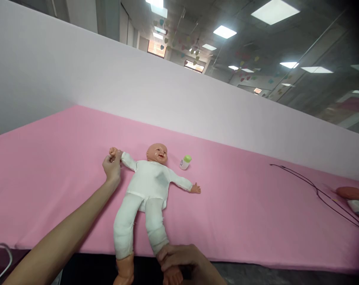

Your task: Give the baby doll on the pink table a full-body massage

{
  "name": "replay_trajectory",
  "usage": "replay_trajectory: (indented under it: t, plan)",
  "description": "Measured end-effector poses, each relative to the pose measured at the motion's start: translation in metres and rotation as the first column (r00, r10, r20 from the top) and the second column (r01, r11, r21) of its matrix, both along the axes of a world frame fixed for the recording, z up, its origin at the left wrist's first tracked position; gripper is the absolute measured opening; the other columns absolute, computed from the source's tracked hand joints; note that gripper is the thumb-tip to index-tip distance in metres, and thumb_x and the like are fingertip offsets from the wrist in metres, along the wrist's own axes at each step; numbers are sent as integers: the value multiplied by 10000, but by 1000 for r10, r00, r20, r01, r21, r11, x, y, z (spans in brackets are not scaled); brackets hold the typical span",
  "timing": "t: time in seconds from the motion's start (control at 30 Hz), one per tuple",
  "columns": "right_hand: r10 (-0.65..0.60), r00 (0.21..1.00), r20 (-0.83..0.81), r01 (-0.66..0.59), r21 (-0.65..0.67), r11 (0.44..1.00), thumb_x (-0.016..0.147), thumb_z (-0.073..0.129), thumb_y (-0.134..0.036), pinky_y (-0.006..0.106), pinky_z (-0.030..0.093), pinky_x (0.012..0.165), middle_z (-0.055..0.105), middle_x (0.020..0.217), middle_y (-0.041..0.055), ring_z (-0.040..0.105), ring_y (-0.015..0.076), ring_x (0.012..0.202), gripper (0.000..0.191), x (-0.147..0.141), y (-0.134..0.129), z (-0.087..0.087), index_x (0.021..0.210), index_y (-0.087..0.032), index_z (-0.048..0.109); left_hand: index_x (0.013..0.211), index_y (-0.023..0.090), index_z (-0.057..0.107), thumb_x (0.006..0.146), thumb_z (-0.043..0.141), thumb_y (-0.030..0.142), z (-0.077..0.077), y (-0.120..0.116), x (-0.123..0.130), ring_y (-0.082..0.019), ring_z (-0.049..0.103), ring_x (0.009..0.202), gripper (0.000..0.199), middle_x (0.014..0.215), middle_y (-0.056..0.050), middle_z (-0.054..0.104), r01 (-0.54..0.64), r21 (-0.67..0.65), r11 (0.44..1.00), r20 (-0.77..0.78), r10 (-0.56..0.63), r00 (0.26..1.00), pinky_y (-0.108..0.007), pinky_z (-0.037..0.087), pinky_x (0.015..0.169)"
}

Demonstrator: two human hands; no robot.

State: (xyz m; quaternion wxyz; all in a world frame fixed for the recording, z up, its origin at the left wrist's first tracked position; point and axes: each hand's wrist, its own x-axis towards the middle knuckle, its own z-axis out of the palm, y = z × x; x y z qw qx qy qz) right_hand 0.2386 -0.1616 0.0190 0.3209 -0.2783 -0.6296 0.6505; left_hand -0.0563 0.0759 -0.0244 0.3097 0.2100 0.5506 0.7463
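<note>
A baby doll [152, 180] with a white cloth body lies on its back on the pink-covered table [241, 206], its feet past the front edge. My left hand [112, 166] is closed round the doll's hand at the left of the view. Down at the front edge, my right hand [182, 259] grips the doll's ankle on the right side of the view, just above the foot. A small white bottle with a green cap [185, 162] is beside the doll's head, apart from both hands.
A thin black cord [308, 182] runs along the table at the right. Part of another doll-like object [353, 194] shows at the right edge. A white partition [182, 99] rises behind the table. A white cable [8, 253] curves at the lower left.
</note>
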Motion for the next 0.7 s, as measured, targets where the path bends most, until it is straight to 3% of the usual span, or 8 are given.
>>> replay_trajectory:
  t: [0.1, 0.23, 0.37, 0.43, 0.47, 0.53, 0.6, 0.7]
  plan:
    - [-41, 998, -53, 40, -27, 999, 730, 951, -237, 300, 583, 842, 750, 1129, 63, 726, 201, 923, 390, -5, -7, -8, 1100, -320, 859, 667, 212, 478, 800, 803, 455, 4, -1, -1, -101, 441, 593, 427, 667, 57, 464, -41, 22, 999, -42, 42, 998, -237, 369, 534]
    - [-261, 948, -181, 246, -100, 964, 686, 987, -314, 282, 587, 679, 710, 1201, 81, 659, 140, 720, 448, -17, 8, 1, 1111, -301, 846, 767, 207, 584, 816, 798, 414, 9, -18, 15, -121, 524, 650, 301, 729, 31, 568, 142, 192, 971, -336, -71, 939, -246, 417, 600]
    - [-496, 866, -69, 494, -45, 868, 731, 943, -345, 245, 531, 603, 701, 1202, 115, 613, 137, 718, 361, -31, 45, 13, 1053, -212, 846, 844, 224, 665, 819, 810, 378, 8, -35, 28, -160, 615, 705, 213, 805, 0, 689, 437, 131, 890, -723, -216, 657, -277, 446, 643]
    - [-557, 830, -40, 555, -57, 830, 709, 948, -355, 236, 525, 624, 704, 1190, 106, 614, 150, 769, 354, -39, 64, 10, 1013, -204, 846, 861, 232, 693, 827, 807, 376, 6, -39, 29, -172, 639, 724, 187, 833, -9, 724, 523, 51, 851, -810, -271, 520, -293, 466, 681]
    - [-580, 814, -41, 577, -65, 814, 705, 947, -367, 235, 527, 638, 704, 1197, 102, 614, 152, 783, 357, -42, 72, 7, 1007, -205, 846, 865, 234, 700, 829, 806, 383, 5, -39, 29, -173, 638, 719, 187, 840, -11, 731, 532, 30, 846, -818, -285, 499, -297, 467, 684]
    - [-605, 795, -47, 601, -75, 796, 720, 935, -403, 235, 528, 644, 702, 1226, 101, 617, 150, 782, 376, -43, 79, 2, 1031, -213, 845, 854, 229, 695, 831, 802, 401, 4, -36, 28, -167, 614, 694, 203, 822, -9, 720, 501, 39, 864, -775, -291, 562, -295, 453, 665]
    - [-594, 804, -29, 591, -67, 804, 737, 929, -420, 249, 546, 679, 710, 1236, 108, 643, 168, 815, 393, -34, 74, 3, 1064, -220, 842, 840, 218, 676, 832, 795, 424, 3, -29, 25, -160, 587, 684, 237, 797, -4, 689, 430, 96, 898, -650, -271, 710, -286, 440, 645]
    - [-473, 881, 9, 473, -41, 880, 695, 968, -413, 296, 582, 792, 744, 1169, 112, 692, 234, 955, 423, -8, 48, 11, 1050, -218, 850, 770, 204, 620, 832, 786, 463, 3, -17, 16, -142, 537, 670, 313, 732, 14, 600, 230, 138, 963, -349, -170, 922, -265, 427, 626]
